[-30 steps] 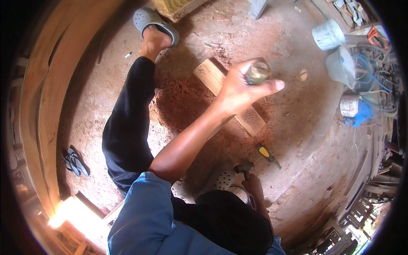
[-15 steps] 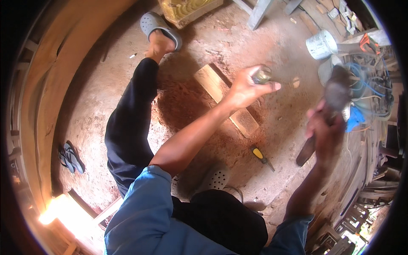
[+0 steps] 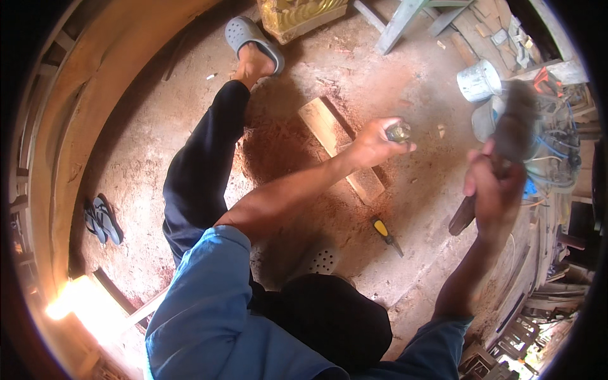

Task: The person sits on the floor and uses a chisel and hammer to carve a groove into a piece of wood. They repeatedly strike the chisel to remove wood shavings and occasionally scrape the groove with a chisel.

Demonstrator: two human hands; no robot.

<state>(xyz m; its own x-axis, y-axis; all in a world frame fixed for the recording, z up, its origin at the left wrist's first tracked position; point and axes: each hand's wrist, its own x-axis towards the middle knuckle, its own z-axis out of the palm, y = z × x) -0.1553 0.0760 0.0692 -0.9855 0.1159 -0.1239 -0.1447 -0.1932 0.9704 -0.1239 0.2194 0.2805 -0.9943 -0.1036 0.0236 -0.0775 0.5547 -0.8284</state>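
Note:
My left hand (image 3: 375, 144) is closed around a short tool with a round, brassy end (image 3: 398, 132), seen almost end-on; its lower part is hidden beneath the hand. Below that hand lies a pale wooden board (image 3: 322, 123), slanting across the floor; I cannot tell whether the tool touches it. On the right, my right hand (image 3: 497, 190) grips a hammer (image 3: 514, 130) by its dark wooden handle. The hammer's thick dark head is smeared by motion and held apart from the left hand. A yellow-and-black handled tool with a short blade (image 3: 387, 237) lies on the floor between my forearms.
Reddish wood dust surrounds the board. A white bucket (image 3: 479, 81) stands upper right by tangled blue hoses (image 3: 557, 145). A gilded carved block (image 3: 301, 18) and grey wooden legs (image 3: 399, 25) are at the far side. Flip-flops (image 3: 104, 220) lie left, beside a big timber (image 3: 69, 139).
The view has shifted slightly. My left hand has come a little nearer to me over the board, still holding the tool. The hammer has moved up and to the right with my right hand.

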